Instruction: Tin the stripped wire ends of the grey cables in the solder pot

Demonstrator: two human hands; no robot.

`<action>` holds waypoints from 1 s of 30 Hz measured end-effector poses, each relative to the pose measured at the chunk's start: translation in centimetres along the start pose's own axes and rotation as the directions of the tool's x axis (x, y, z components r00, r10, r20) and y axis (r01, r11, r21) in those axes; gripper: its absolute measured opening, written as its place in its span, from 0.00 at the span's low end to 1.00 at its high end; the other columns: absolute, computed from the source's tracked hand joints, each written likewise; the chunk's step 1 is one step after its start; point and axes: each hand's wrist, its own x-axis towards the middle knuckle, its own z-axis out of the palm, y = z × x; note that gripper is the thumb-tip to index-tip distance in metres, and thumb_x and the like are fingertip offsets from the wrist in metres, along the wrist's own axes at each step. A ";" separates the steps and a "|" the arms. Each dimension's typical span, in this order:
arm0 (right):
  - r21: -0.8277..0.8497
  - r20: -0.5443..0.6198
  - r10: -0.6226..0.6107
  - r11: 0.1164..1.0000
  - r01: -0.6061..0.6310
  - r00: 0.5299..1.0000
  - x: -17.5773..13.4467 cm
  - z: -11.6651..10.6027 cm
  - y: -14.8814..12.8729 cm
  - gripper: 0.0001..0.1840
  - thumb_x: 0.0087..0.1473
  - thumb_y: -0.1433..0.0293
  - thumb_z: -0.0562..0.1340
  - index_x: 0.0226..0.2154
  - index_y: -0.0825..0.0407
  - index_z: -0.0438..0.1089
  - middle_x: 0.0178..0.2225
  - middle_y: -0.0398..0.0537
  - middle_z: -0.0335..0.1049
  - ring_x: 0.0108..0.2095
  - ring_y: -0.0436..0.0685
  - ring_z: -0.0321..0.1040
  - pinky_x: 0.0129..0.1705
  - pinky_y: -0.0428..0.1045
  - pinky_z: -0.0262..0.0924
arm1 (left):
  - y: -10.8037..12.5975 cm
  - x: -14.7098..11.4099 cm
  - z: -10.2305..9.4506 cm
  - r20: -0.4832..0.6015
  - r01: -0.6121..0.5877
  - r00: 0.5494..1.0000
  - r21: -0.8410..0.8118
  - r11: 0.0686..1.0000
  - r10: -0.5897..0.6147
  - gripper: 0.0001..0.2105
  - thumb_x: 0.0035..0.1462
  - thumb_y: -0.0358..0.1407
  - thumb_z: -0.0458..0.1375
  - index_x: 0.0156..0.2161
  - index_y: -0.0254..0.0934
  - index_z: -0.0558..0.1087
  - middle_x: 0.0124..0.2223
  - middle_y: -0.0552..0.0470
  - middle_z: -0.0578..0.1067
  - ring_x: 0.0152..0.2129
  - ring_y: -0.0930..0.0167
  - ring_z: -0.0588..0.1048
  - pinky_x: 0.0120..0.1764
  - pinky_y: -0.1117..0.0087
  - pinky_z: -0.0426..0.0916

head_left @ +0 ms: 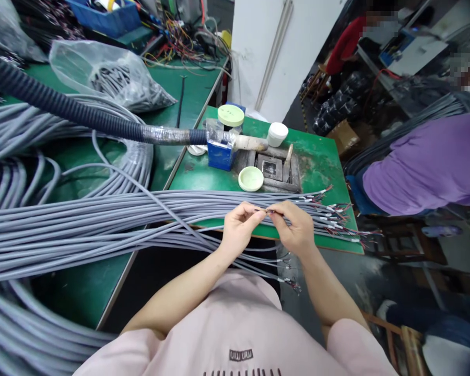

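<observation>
My left hand (238,228) and my right hand (296,227) meet over the front edge of the green bench, thumbs and forefingers pinched. Between the fingertips show thin wires (267,211), dark with a copper-coloured bit; most of their length is hidden by the fingers. Beneath and behind the hands runs a thick bundle of grey cables (121,211). On the right the cables end in stripped, thin coloured wires (335,222) with white sections. A few more cable ends (292,284) hang below the bench edge, between my forearms.
Behind the hands stand a sooty square metal pot (271,168), an open pale-green tub (251,179), a white tub (277,134) and a blue block (220,155) under a ribbed black hose (90,116). Cable coils (135,162) lie left. A person in purple (426,167) sits at right.
</observation>
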 end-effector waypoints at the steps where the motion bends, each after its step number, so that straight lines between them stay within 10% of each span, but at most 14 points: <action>1: 0.020 0.025 0.010 1.000 -0.010 1.000 0.3 0.0 0.1 0.09 0.62 0.68 0.56 0.35 0.49 0.72 0.32 0.47 0.73 0.34 0.55 0.69 0.38 0.50 0.62 | -0.1 0.1 -0.1 -0.013 -0.004 1.000 -0.005 1.000 0.004 0.13 0.45 0.42 0.69 0.25 0.35 0.74 0.26 0.54 0.73 0.23 0.76 0.68 0.30 0.74 0.65; 8: 0.047 0.192 0.059 0.996 -0.069 0.980 2.9 -0.2 0.3 0.09 0.60 0.66 0.57 0.33 0.50 0.71 0.30 0.45 0.70 0.30 0.53 0.66 0.34 0.47 0.59 | -1.2 0.3 -0.8 -0.057 0.074 0.995 -0.071 0.995 -0.078 0.15 0.45 0.45 0.68 0.29 0.35 0.73 0.24 0.56 0.71 0.20 0.77 0.66 0.27 0.75 0.63; 11: -0.077 0.183 0.027 0.997 -0.013 0.983 5.0 -0.4 0.8 0.09 0.60 0.68 0.57 0.32 0.52 0.71 0.30 0.46 0.71 0.32 0.53 0.66 0.35 0.47 0.57 | -0.7 0.5 -1.7 0.059 -0.051 0.997 0.197 0.979 0.040 0.12 0.50 0.42 0.65 0.35 0.36 0.75 0.27 0.53 0.73 0.24 0.75 0.69 0.31 0.72 0.64; 15: -0.346 0.272 0.082 0.938 0.018 0.959 8.6 0.0 2.7 0.10 0.59 0.70 0.56 0.31 0.54 0.72 0.31 0.49 0.72 0.33 0.55 0.67 0.35 0.48 0.55 | -0.5 0.6 -3.6 0.358 -0.426 0.903 0.661 0.617 0.239 0.07 0.59 0.37 0.58 0.38 0.37 0.75 0.34 0.49 0.76 0.33 0.69 0.71 0.39 0.66 0.63; 19: -0.596 0.437 0.239 0.799 0.080 0.867 11.5 1.7 4.3 0.13 0.59 0.69 0.55 0.35 0.56 0.74 0.35 0.52 0.75 0.36 0.57 0.69 0.36 0.48 0.54 | -1.7 0.6 -4.9 0.448 -0.494 0.869 0.811 0.313 0.210 0.08 0.62 0.37 0.55 0.40 0.37 0.74 0.38 0.47 0.77 0.37 0.66 0.70 0.39 0.64 0.60; 30: -0.728 0.540 0.376 0.657 0.194 0.753 13.2 4.4 4.3 0.16 0.61 0.69 0.54 0.42 0.58 0.75 0.42 0.62 0.75 0.42 0.65 0.72 0.41 0.51 0.60 | -2.8 0.5 -5.5 0.544 -0.589 0.804 0.785 0.191 0.240 0.07 0.63 0.34 0.53 0.39 0.38 0.73 0.39 0.50 0.76 0.37 0.67 0.68 0.39 0.64 0.56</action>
